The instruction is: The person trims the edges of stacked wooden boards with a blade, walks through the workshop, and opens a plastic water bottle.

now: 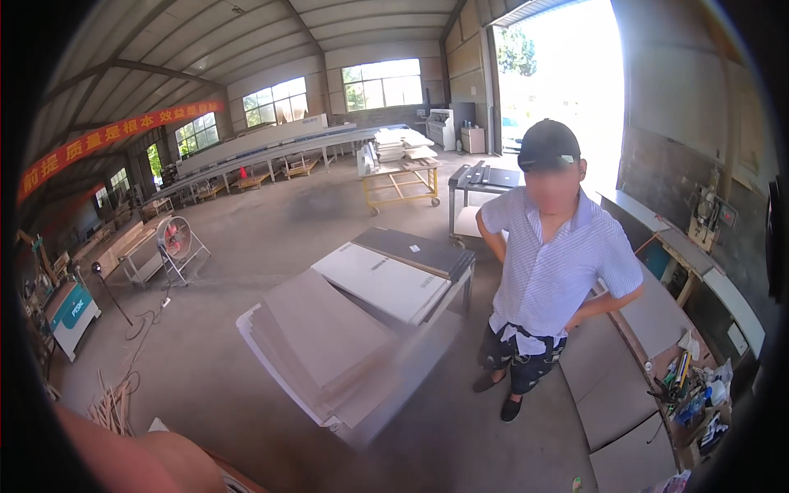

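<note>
Part of my bare left arm point(152, 460) shows large and close at the lower left edge, but its hand lies outside the picture. My right hand is not in view either. In front of me stands a low cart point(288, 403) bearing stacked flat boards. Thin brown-grey sheets point(320, 337) lie fanned on its near end. Beyond them sit a white board point(382, 279) with print on it and a dark grey board point(411, 251). I see nothing held.
A person point(559, 246) in a cap and light shirt stands right of the cart, hands at the hips. Large sheets point(608, 386) lean along a cluttered bench point(686, 403) at right. A fan point(175, 238), a cable and wood strips point(107, 403) are at left; a yellow trolley point(400, 185) stands behind.
</note>
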### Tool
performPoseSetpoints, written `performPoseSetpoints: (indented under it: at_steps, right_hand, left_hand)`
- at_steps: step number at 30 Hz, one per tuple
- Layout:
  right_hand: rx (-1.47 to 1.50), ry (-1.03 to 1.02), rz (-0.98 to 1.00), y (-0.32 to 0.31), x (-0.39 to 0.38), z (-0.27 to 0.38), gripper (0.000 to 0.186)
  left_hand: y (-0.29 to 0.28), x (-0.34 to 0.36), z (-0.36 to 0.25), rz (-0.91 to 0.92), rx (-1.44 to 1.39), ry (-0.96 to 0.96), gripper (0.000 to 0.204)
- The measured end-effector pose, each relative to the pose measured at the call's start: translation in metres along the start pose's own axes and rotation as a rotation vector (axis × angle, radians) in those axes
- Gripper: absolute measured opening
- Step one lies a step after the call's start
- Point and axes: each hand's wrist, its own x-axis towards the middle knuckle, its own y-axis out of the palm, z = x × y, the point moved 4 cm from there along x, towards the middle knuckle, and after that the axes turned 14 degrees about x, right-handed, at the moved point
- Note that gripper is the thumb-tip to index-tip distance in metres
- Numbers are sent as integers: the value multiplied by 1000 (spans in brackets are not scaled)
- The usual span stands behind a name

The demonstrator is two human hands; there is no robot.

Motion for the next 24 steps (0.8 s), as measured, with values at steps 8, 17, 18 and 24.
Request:
performPoseSetpoints:
  at_steps: [8,17,18,24]
  right_hand:
    - [61,-26,69,5,20,5,23]
    - [36,60,4,9,9,31,26]
    - [50,55,-38,10,8,25,27]
    - [-102,-81,46,20,30,-14,27]
  left_hand:
    - [6,4,-14,43,-48,31,47]
    - [18,2,-19,-48,15,37,42]
    - [20,3,-16,-53,33,-10,35]
    - [28,-3,-19,-228,-16,-289,21]
